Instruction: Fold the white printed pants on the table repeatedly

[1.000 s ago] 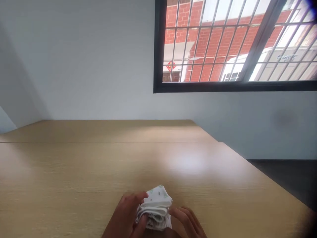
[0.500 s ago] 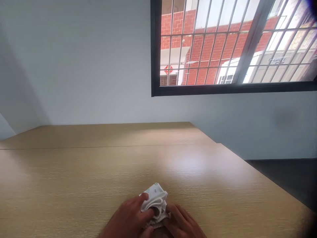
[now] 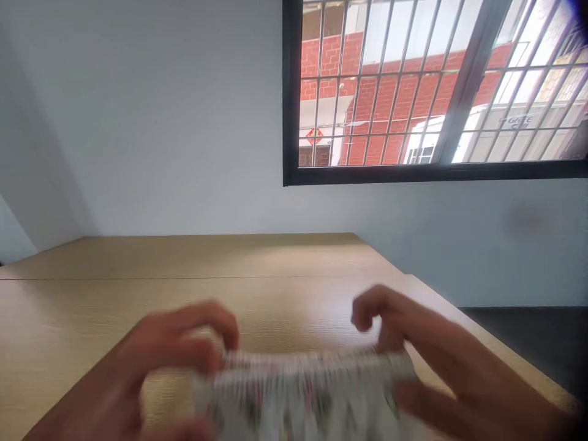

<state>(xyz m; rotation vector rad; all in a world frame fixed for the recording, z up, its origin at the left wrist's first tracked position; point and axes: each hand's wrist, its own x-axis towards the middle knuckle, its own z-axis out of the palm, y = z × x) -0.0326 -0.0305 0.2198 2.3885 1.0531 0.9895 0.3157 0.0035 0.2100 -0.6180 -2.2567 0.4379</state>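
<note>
Above the near edge of the wooden surface, a blurred white cloth stretches between two hands. The left hand has its fingers curled onto the cloth's left end; the right hand pinches its right end.

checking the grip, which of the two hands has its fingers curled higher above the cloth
The right hand: its bent fingers rise above the stretched white cloth, while the left hand lies lower along the cloth's edge. Motion blur hides finer detail.
</note>
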